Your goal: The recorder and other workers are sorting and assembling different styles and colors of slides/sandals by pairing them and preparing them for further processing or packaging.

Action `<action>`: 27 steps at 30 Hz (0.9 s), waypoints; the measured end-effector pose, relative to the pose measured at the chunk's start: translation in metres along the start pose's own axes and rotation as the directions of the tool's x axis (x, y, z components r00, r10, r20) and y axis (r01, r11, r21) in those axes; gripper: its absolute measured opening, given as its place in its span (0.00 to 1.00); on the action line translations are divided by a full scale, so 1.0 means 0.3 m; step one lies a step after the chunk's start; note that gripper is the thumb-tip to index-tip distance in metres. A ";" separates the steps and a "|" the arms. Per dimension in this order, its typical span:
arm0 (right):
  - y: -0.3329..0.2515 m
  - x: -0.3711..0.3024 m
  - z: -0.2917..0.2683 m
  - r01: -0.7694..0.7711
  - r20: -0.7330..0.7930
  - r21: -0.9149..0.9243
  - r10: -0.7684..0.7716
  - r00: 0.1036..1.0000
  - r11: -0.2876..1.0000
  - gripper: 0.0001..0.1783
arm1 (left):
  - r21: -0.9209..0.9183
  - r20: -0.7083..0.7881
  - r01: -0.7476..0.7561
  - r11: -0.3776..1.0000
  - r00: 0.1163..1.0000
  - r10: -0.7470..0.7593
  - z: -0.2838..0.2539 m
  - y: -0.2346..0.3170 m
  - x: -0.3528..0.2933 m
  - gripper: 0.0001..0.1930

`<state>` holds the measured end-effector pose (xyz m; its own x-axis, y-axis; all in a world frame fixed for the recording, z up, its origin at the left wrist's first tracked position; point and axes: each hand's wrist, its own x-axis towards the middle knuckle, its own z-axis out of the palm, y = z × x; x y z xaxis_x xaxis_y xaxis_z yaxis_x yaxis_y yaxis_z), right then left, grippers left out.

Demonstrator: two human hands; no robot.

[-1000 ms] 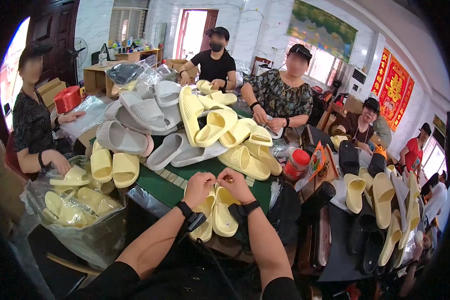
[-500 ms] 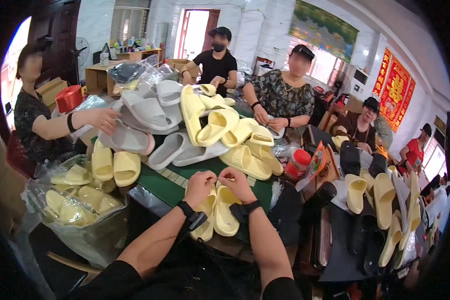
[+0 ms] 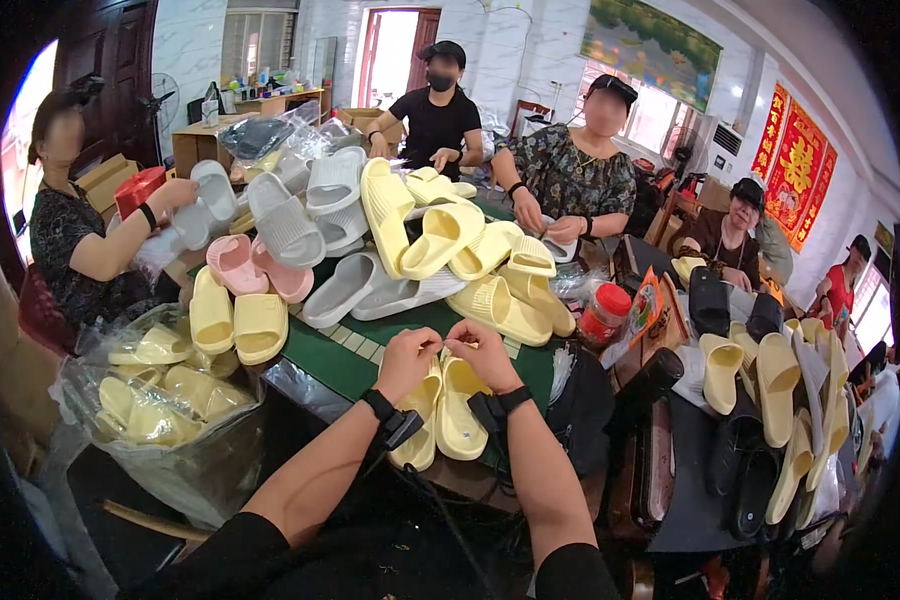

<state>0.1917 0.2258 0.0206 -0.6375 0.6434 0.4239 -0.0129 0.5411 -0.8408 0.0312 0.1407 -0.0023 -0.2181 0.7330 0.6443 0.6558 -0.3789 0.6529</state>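
Observation:
A pair of yellow slippers (image 3: 461,412) rests before me on the green tabletop (image 3: 315,365), heels toward me. Over their far ends, my left hand (image 3: 410,358) and my right hand (image 3: 479,354) meet with fingertips pinched close together. Whatever is between the fingers is too small or hidden to make out. Both wrists wear black bands with small dark devices. Just beyond my hands lie grey slippers (image 3: 340,292) and a heap of yellow slippers (image 3: 440,240).
On the left stands a plastic-lined sack (image 3: 185,465) of bagged yellow slippers, with pink slippers (image 3: 236,262) on the table above it. A red-lidded jar (image 3: 605,312) is at right, beside a dark bench (image 3: 695,500) with more slippers. Co-workers sit around the table.
The co-worker at left has lifted grey slippers off the pile toward themselves, uncovering the pink pair. My hands stay pinched together over the yellow slippers, barely moved.

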 end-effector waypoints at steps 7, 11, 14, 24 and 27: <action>0.023 -0.004 0.011 -0.022 -0.042 0.027 0.023 0.999 0.999 0.06 | 0.018 0.021 0.082 0.996 0.996 -0.082 -0.013 0.028 -0.010 0.03; 0.007 -0.001 0.017 -0.035 -0.040 0.097 0.039 0.998 0.995 0.06 | -0.016 0.006 0.049 0.999 0.999 -0.049 -0.023 0.024 -0.012 0.04; 0.003 0.008 0.036 0.025 -0.013 0.006 -0.025 1.000 1.000 0.05 | -0.007 -0.025 0.023 1.000 0.999 -0.023 -0.017 -0.015 -0.021 0.04; -0.031 -0.005 0.013 -0.048 0.008 -0.056 0.048 0.999 0.997 0.06 | -0.004 0.025 -0.005 1.000 1.000 0.005 0.012 0.015 -0.002 0.02; -0.044 -0.012 0.010 -0.039 0.006 -0.023 0.039 0.999 0.999 0.06 | -0.006 -0.012 -0.056 0.998 0.998 0.056 -0.002 0.010 -0.008 0.01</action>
<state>0.1919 0.2146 0.0292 -0.6423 0.6607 0.3885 0.0297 0.5279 -0.8488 0.0333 0.1375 -0.0019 -0.1900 0.7036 0.6847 0.6625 -0.4228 0.6183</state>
